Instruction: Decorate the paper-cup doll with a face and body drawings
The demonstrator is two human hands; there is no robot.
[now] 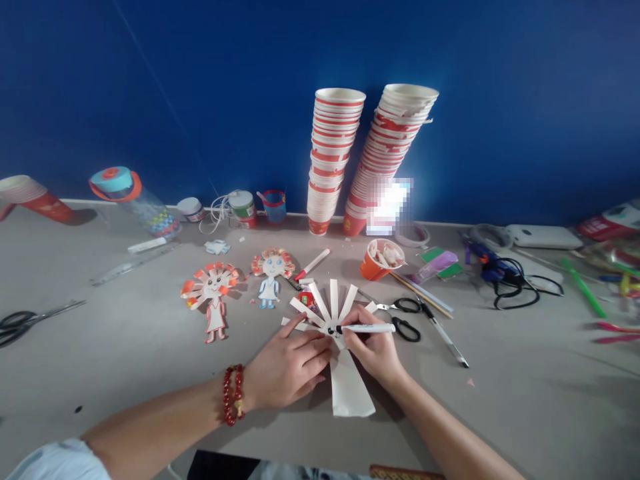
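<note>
The left hand [290,370] lies palm down with its fingers extended and slightly parted, fingertips resting on the left part of a white paper cut-out [352,388]. The right hand [373,350] is curled, pinching a white marker [371,328] between thumb and fingers, the marker's dark tip pointing left at the middle of the cut-out. Small dark marks show there, though they are partly hidden, and I can't quite tell whether the tip touches the paper.

The cut-out lies on the desk [165,353] between the two hands: its narrow strips fan out beyond the fingers, and its wide tail reaches back between the wrists towards the person. Just beyond the right hand are black-handled scissors [407,329], with a capped pen [445,337] beside them. Two paper figures [216,319] lie beyond the left hand, well apart from it.
</note>
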